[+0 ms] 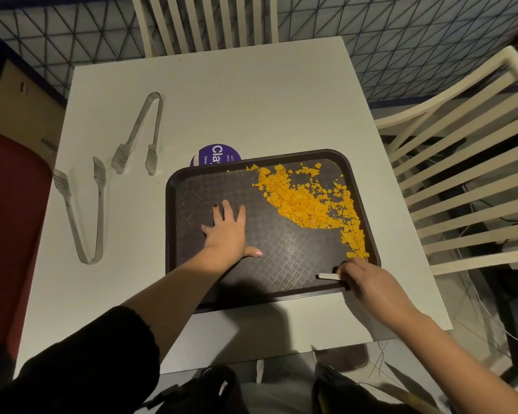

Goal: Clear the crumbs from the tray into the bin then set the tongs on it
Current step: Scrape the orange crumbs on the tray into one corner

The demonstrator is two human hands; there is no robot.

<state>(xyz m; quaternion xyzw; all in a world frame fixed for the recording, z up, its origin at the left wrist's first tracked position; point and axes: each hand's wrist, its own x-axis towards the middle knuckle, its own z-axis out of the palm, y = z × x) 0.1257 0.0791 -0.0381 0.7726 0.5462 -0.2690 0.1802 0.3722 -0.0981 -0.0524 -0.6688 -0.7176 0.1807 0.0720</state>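
A dark brown tray (281, 258) lies on the white table, with orange crumbs (308, 201) piled along its right side and far right corner. My left hand (226, 231) rests flat on the tray's left half, fingers spread, holding nothing. My right hand (368, 279) grips the tray's near right corner, fingers curled over the rim beside a small white piece (326, 276). Two clear plastic tongs lie on the table left of the tray: one pair (141, 135) farther back, the other pair (81, 210) nearer the left edge.
A purple round sticker (216, 155) shows on the white table (251, 100) behind the tray's far edge. White slatted chairs stand at the far side (204, 19) and the right (467, 162). A red seat (9, 234) is on the left. No bin is in view.
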